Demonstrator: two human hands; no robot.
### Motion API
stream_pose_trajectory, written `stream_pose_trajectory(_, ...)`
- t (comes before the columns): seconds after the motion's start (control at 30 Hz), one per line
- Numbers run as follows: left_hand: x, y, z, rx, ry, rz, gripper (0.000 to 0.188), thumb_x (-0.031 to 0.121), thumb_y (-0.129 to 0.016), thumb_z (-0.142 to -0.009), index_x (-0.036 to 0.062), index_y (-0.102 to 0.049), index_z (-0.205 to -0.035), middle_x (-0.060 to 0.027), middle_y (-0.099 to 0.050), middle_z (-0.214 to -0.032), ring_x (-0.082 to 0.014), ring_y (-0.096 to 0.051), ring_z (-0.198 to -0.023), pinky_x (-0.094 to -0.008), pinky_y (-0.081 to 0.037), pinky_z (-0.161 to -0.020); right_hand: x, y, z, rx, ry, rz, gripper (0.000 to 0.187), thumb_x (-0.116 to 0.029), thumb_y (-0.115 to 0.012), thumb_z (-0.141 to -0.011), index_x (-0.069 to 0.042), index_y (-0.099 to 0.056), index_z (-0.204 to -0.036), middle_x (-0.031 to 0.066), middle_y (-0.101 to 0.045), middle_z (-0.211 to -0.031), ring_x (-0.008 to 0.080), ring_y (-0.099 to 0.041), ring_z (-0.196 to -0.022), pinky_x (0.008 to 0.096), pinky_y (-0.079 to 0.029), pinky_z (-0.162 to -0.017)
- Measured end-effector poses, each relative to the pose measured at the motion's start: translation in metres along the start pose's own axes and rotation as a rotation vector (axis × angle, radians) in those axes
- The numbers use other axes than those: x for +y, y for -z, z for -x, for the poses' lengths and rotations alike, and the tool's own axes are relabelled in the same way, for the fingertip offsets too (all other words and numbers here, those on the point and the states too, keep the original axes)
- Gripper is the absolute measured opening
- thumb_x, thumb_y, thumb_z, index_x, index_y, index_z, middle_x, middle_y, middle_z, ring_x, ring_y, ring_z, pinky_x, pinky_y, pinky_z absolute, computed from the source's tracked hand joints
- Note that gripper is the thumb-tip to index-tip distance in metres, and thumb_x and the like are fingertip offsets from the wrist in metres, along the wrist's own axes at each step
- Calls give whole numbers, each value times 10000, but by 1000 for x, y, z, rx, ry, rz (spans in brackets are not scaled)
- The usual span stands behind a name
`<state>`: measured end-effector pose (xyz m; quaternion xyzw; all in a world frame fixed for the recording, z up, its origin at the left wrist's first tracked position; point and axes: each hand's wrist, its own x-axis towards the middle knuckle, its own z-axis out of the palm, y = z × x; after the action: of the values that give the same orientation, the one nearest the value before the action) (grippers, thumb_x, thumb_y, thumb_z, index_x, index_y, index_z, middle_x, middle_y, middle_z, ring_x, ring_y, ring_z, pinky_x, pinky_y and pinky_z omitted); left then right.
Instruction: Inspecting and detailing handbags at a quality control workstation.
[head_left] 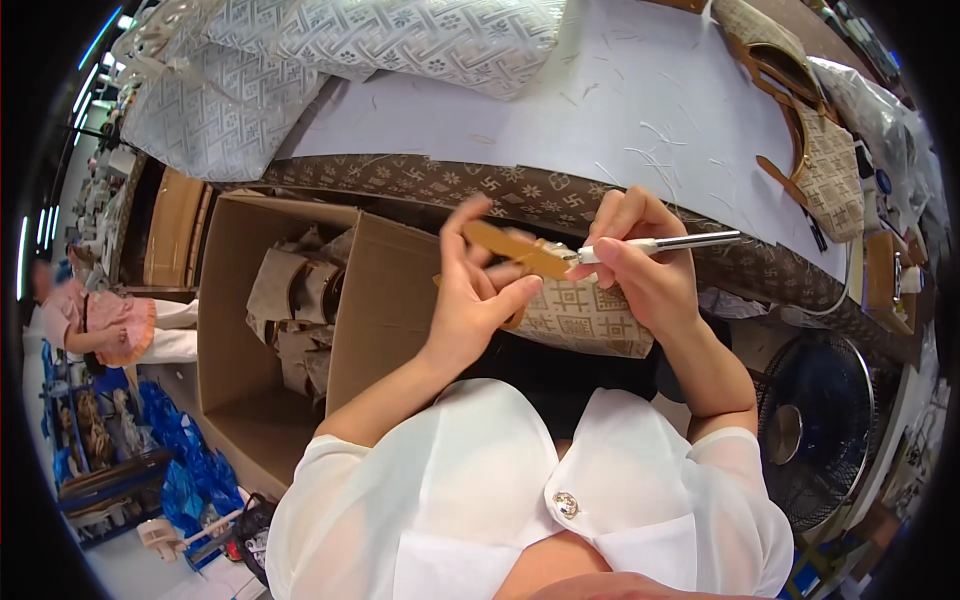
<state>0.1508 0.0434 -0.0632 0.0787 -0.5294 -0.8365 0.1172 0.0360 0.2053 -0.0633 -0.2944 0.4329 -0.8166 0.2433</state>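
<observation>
My left hand (pixel 472 295) is closed round a tan leather strap (pixel 500 244), its fingers slightly blurred. The strap belongs to a beige patterned handbag (pixel 585 318) hanging below my hands, partly hidden by them. Pinched in my right hand (pixel 650 265) is a slim pen-like tool (pixel 690 241) with a white and silver barrel. Its white end meets the strap close to a small metal fitting, and the silver end points right. Whether the tip cuts or marks, I cannot tell.
A white-topped table (pixel 640 90) ahead carries loose threads, plastic-wrapped patterned material (pixel 420 40) and another handbag (pixel 828 170). On my left stands an open cardboard box (pixel 385 290) with several bags inside. A fan (pixel 815 430) is at my right; another person (pixel 110 320) stands far left.
</observation>
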Motion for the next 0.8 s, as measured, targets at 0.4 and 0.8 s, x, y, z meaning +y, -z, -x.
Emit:
stream_pose_trajectory(0.4,39,38,-62,-586,-819,-1233,231,120,-800,-689,121,-753,-914,18,-651,-906,-178,-544,-809,-318,-387,-735,3,0,0,62,-135,222,161,-11,-680,-852,-17,-528,-798,74,-563,-796,75,-534,-593,202,-426,-550)
stream_pose_trajectory(0.8,25,37,-66,-556,-662,-1024,149,103,-791,-725,117,-736,-863,7,-617,-787,-168,-523,-745,-315,-362,-695,8,-3,7,-26,-15,508,169,47,-715,-814,-15,-558,-799,5,-546,-773,37,-496,-634,193,-392,-538)
